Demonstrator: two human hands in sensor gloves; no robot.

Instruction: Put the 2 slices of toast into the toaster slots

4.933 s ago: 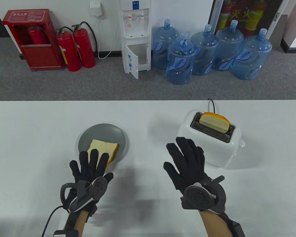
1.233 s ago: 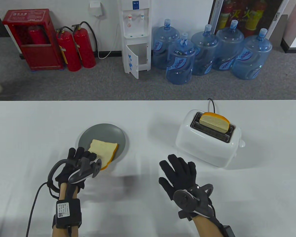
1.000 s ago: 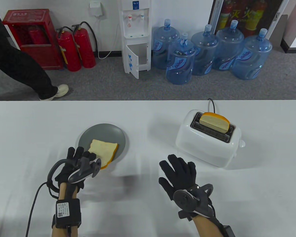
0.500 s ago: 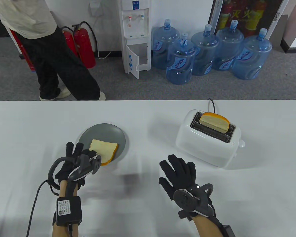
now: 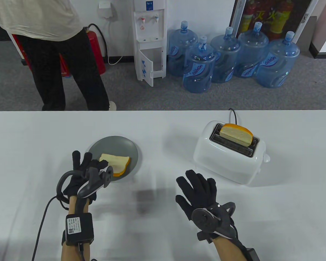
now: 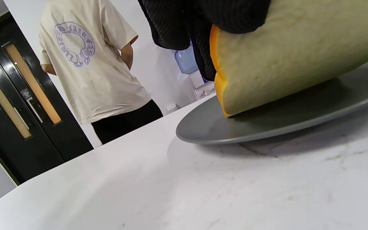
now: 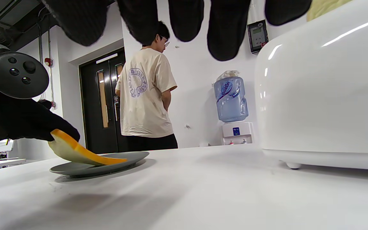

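Note:
A slice of toast lies on the grey plate, its near edge tilted up off the plate. My left hand pinches that raised edge; in the left wrist view the gloved fingers curl over the toast above the plate. A second slice stands in the far slot of the white toaster; the near slot is empty. My right hand rests flat and open on the table, short of the toaster.
A person in a cream shirt and black trousers stands just beyond the table's far left edge. The toaster's black cord runs off the far edge. Water bottles and a dispenser stand on the floor behind.
My left hand has closed on the toast's near edge and tilted it up, drawing it slightly further onto the plate. The right hand stayed put. A person walked in behind the table.

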